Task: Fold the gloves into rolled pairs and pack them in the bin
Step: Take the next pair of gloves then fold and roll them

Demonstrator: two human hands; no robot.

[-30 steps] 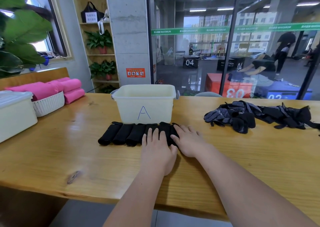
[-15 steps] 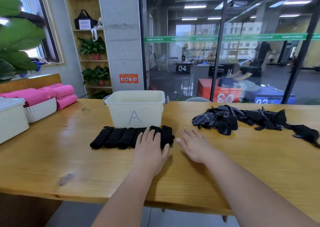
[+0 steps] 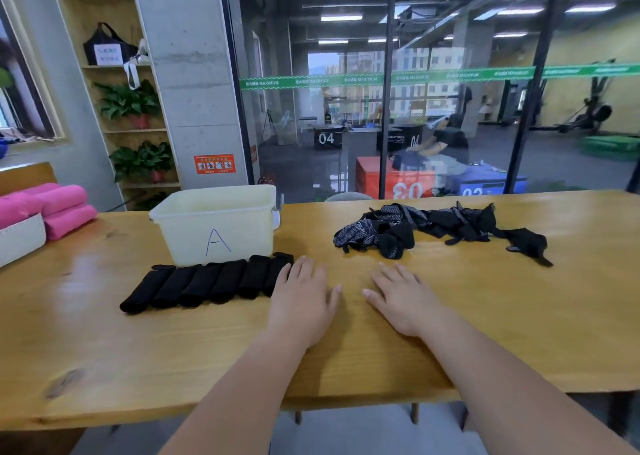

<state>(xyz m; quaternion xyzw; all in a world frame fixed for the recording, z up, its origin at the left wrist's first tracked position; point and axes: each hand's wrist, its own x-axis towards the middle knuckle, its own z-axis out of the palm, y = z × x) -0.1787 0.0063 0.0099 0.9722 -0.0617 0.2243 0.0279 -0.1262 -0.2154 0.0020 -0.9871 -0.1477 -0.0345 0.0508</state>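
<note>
Several black rolled glove pairs (image 3: 204, 284) lie side by side in a row on the wooden table (image 3: 104, 350), just in front of a cream plastic bin (image 3: 214, 222) marked "A". My left hand (image 3: 303, 302) rests flat on the table, fingers apart, its fingertips beside the right end of the row. My right hand (image 3: 400, 297) lies flat on bare wood a little to the right, holding nothing. A loose heap of black and grey gloves (image 3: 436, 227) sprawls at the back right of the table.
A white basket (image 3: 20, 238) with pink rolled towels (image 3: 62, 205) stands at the far left. A glass wall runs behind the table. The table's front edge is close under my forearms.
Both hands have come off the row of rolled gloves and slid right onto bare wood. The view has shifted left to right, so the bin and row sit further left.
</note>
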